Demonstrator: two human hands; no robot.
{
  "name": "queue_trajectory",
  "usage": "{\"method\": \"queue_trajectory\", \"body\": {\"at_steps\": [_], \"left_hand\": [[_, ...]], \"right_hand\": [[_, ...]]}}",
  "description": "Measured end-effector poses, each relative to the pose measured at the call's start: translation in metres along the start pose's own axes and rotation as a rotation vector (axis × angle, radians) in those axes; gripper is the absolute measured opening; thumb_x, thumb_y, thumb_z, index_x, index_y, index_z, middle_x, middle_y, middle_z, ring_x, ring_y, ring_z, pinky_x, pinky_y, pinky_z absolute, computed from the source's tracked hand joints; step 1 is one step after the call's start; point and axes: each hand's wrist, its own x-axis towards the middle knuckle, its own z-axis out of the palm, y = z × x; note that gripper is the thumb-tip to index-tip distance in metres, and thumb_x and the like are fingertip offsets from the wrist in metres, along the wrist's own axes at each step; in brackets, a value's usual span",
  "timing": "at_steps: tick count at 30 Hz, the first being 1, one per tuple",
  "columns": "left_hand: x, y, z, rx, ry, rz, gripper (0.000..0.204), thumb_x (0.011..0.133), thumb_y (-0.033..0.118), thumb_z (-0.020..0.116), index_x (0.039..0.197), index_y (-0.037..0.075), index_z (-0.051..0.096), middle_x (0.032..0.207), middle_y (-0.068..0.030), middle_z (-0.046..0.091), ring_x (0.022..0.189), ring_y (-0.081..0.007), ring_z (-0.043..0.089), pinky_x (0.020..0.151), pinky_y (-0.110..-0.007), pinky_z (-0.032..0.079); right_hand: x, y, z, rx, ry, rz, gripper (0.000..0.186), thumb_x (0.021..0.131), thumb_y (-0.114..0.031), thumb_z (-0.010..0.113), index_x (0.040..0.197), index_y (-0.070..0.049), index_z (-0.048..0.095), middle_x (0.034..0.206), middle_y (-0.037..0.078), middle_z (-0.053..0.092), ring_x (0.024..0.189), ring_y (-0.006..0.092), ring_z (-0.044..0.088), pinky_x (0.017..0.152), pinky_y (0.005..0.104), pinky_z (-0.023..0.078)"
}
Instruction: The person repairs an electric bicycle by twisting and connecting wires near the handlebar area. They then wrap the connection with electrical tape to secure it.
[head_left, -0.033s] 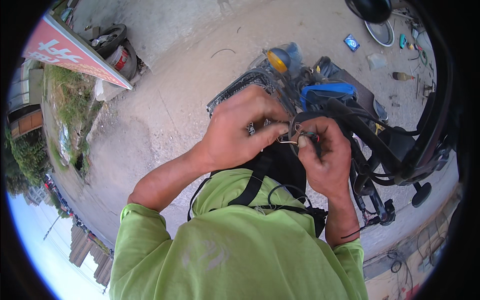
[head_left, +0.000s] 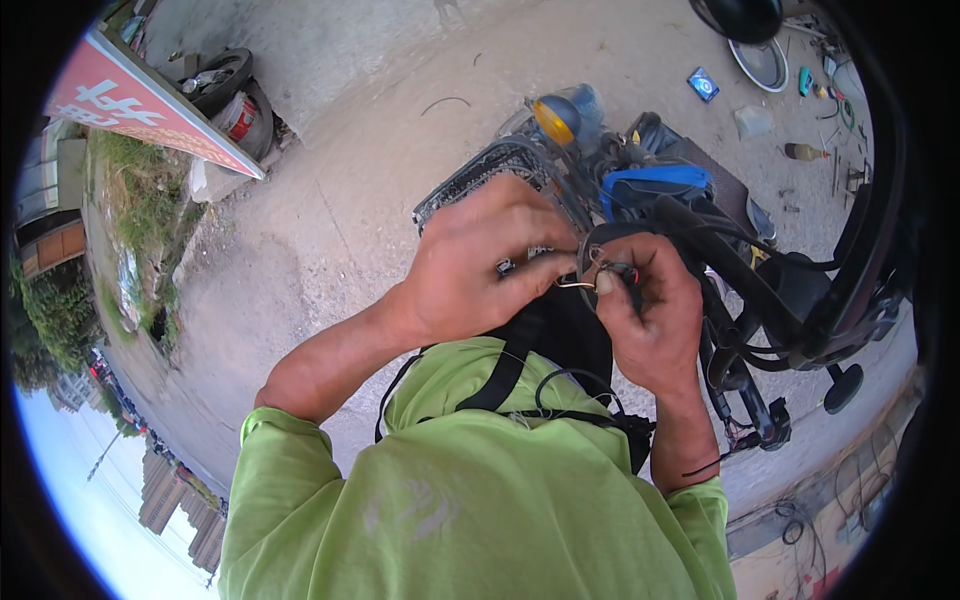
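Observation:
My left hand (head_left: 475, 262) is closed, thumb and forefinger pinched together at thin electrical wires (head_left: 574, 284) in front of my chest. Facing it, my right hand (head_left: 652, 312) pinches the wires between thumb and forefinger. A bare, copper-coloured strand crosses the small gap between the two hands. Beside the right fingertips shows a small red and dark piece (head_left: 628, 272), perhaps wire insulation. A dark cable loop (head_left: 588, 240) rises just behind the fingertips. My own fingers hide the exact grip and the wire ends.
Beyond my hands stands a partly dismantled vehicle with a black basket (head_left: 490, 170), an orange lamp (head_left: 555, 120) and a blue cover (head_left: 655, 188). Black frame tubes (head_left: 790, 300) rise on the right. A metal basin (head_left: 760, 66) and several tools lie far right. A red sign (head_left: 150, 110) leans far left.
The fingers of my left hand have shifted slightly at the wires. My right hand stays in nearly the same place, still pinching.

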Motion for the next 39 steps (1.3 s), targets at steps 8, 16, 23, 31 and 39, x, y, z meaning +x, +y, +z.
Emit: {"method": "queue_trajectory", "body": {"at_steps": [8, 16, 23, 31, 39], "left_hand": [[0.006, -0.014, 0.014, 0.158, 0.091, 0.389, 0.027, 0.070, 0.003, 0.086, 0.095, 0.004, 0.075, 0.090, -0.0113, 0.066, 0.073, -0.0268, 0.065, 0.061, -0.036, 0.051], [0.017, -0.014, 0.006, 0.098, -0.114, 0.334, 0.020, 0.073, 0.003, 0.078, 0.092, 0.003, 0.070, 0.090, -0.0099, 0.065, 0.074, -0.0278, 0.063, 0.064, -0.038, 0.049], [0.029, 0.001, -0.010, -0.094, -0.431, -0.116, 0.013, 0.079, 0.009, 0.067, 0.088, 0.000, 0.065, 0.087, -0.0101, 0.065, 0.074, -0.0241, 0.061, 0.065, -0.035, 0.048], [0.029, 0.009, -0.013, -0.205, -0.466, -0.388, 0.017, 0.086, 0.014, 0.070, 0.093, -0.001, 0.066, 0.082, -0.0084, 0.064, 0.077, -0.0160, 0.060, 0.068, -0.033, 0.048], [0.022, 0.021, -0.012, -0.209, -0.368, -0.318, 0.012, 0.084, 0.007, 0.075, 0.093, 0.002, 0.070, 0.085, -0.0047, 0.062, 0.078, -0.0166, 0.060, 0.068, -0.034, 0.048]], "right_hand": [[0.002, 0.001, -0.001, 0.026, -0.006, 0.010, 0.014, 0.085, 0.001, 0.069, 0.097, 0.000, 0.062, 0.083, 0.006, 0.067, 0.073, 0.0105, 0.059, 0.069, 0.0280, 0.051], [0.002, 0.000, -0.004, -0.028, -0.040, -0.032, 0.016, 0.083, 0.000, 0.070, 0.097, -0.001, 0.062, 0.083, 0.007, 0.066, 0.074, 0.0118, 0.060, 0.069, 0.0286, 0.051], [-0.001, -0.001, 0.003, -0.112, -0.003, -0.135, 0.020, 0.078, 0.004, 0.071, 0.095, -0.002, 0.061, 0.085, 0.009, 0.066, 0.070, 0.0184, 0.062, 0.067, 0.0309, 0.052], [0.000, -0.002, 0.007, -0.163, 0.049, -0.246, 0.022, 0.077, 0.006, 0.071, 0.095, -0.002, 0.060, 0.086, 0.009, 0.066, 0.070, 0.0184, 0.062, 0.065, 0.0312, 0.052], [-0.004, 0.002, 0.008, -0.069, 0.110, -0.200, 0.021, 0.079, 0.005, 0.072, 0.097, -0.001, 0.062, 0.086, 0.007, 0.068, 0.072, 0.0143, 0.063, 0.067, 0.0289, 0.052]]}}
